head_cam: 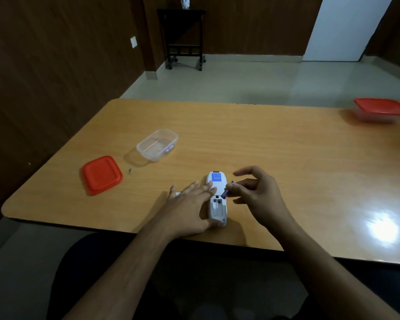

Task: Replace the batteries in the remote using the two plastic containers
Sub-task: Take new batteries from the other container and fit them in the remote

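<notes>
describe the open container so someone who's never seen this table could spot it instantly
On the wooden table, look to the left half, beyond the left hand that rests on the white remote. The open container is a clear plastic box without a lid, just past the loose red lid. The other container, at the far right corner, has its red lid on.

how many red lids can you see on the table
2. One lid lies loose on the table's left side, near the open container. The other lid is shut on the container at the far right corner. None looks hidden.
</notes>
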